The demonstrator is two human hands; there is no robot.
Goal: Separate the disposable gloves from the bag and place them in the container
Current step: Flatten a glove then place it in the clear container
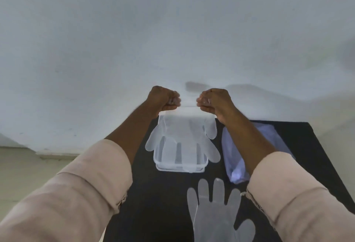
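Observation:
My left hand [163,97] and my right hand [213,101] are raised side by side, each pinching a corner of the cuff of a clear disposable glove [182,138]. The glove hangs fingers down, spread between the two hands, just above a clear rectangular plastic container [203,166] on the black table [153,193]. Another clear glove [217,209] lies flat on the table near me, fingers pointing away. The bluish plastic bag [232,157] lies to the right of the container, partly hidden by my right forearm.
The black table ends at a right edge [326,155] and a left edge near my left sleeve. A white wall fills the background, with pale floor at the lower left [28,168].

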